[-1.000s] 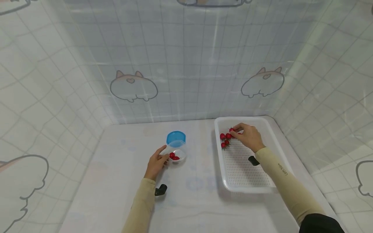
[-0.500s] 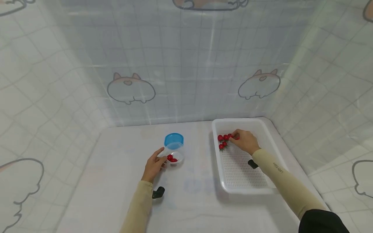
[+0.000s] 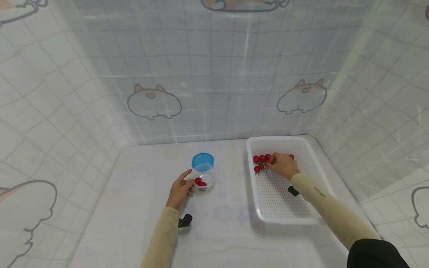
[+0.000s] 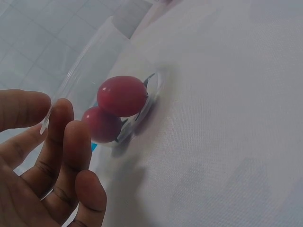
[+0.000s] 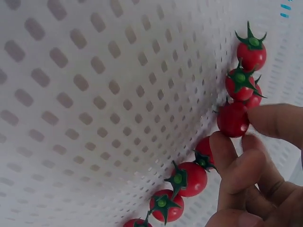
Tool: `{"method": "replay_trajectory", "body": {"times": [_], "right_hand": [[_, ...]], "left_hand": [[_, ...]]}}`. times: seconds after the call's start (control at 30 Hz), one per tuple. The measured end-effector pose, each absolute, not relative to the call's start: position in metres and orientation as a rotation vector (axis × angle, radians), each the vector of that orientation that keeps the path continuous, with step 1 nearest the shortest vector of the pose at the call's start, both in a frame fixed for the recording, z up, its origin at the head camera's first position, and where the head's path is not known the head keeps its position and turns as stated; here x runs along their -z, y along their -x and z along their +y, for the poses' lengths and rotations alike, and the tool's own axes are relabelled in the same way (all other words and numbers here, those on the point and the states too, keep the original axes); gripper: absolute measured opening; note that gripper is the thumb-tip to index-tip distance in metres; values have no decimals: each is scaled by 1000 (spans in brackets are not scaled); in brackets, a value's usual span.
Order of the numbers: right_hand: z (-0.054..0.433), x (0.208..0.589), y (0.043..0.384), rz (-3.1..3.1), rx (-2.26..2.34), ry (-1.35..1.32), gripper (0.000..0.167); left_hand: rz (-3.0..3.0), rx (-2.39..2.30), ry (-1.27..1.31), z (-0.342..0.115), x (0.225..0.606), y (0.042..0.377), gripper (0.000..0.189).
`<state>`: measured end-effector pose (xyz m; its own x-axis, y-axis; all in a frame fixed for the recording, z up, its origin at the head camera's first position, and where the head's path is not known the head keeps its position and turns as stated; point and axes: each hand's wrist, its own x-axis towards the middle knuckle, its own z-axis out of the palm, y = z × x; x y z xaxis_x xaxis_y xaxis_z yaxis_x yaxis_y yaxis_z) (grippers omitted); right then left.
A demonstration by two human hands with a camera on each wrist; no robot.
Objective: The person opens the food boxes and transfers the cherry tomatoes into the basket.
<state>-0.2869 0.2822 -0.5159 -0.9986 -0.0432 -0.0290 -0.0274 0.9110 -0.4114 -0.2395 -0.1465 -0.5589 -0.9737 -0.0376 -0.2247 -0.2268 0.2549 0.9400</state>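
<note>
My left hand (image 3: 180, 189) pinches the rim of a small clear plastic tub (image 4: 102, 59) between thumb and fingertips. Two red cherry tomatoes (image 4: 122, 96) with green stems lie inside the tub, which stands tilted on the white cloth. Over in the white perforated basket (image 3: 253, 190), my right hand (image 3: 283, 164) pinches one cherry tomato (image 5: 232, 119) between thumb and fingers. Several more cherry tomatoes (image 5: 189, 178) with star-shaped green tops lie in a row close around those fingers, along the basket's perforated floor.
A round blue lid (image 3: 202, 159) lies just behind the clear tub. The basket stands at the right, near the back and side walls of grid-patterned sheeting (image 3: 214, 96). White cloth (image 3: 231, 238) separates the tub from the basket.
My right hand has shifted slightly nearer within the basket, and tomatoes show behind it and to its right. The left hand stays at the tub. The head view sways a little.
</note>
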Motion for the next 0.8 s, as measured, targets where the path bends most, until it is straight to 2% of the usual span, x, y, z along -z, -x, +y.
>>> {"method": "replay_trajectory", "body": {"times": [0.8], "right_hand": [[281, 520, 288, 3005, 619, 50, 28]], "left_hand": [[2341, -1818, 254, -148, 561, 243, 52]]}}
